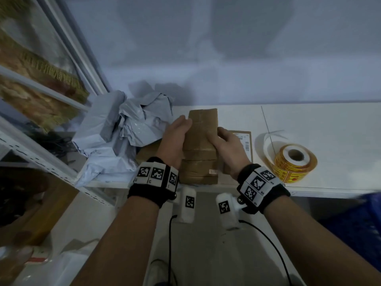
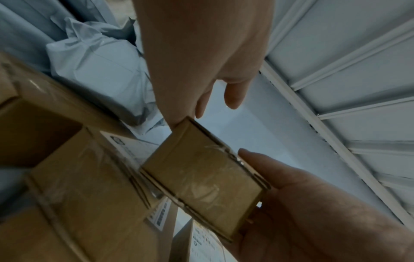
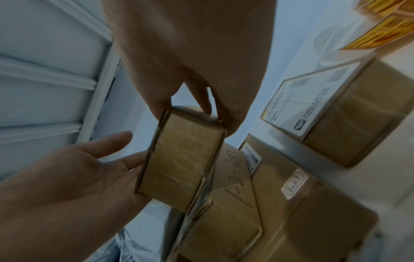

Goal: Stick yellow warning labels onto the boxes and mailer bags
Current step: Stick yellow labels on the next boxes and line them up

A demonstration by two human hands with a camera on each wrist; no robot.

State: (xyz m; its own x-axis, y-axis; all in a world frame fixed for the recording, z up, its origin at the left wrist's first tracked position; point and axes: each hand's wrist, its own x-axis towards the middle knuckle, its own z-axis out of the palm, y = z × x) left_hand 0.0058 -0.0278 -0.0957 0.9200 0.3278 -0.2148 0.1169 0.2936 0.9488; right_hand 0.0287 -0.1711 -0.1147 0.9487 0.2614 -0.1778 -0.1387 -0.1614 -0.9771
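I hold a small brown taped cardboard box (image 1: 203, 124) (image 2: 201, 179) (image 3: 183, 159) in the air over a stack of brown boxes (image 1: 199, 168) at the front of the white shelf. My right hand (image 1: 220, 135) (image 3: 186, 106) pinches its right end between thumb and fingers. My left hand (image 1: 185, 124) (image 3: 112, 156) lies against its left side with straight fingers. A roll of yellow warning labels (image 1: 294, 162) (image 3: 385, 23) lies on the shelf to the right, apart from both hands. Grey mailer bags (image 1: 123, 129) (image 2: 96, 70) are heaped on the left.
A box with a white shipping label (image 1: 245, 141) (image 3: 336, 109) lies just right of the stack. White backing strip (image 1: 268, 135) curls off the roll. A white metal rack (image 1: 41, 159) runs along the left. The white shelf top (image 1: 329, 124) extends to the right.
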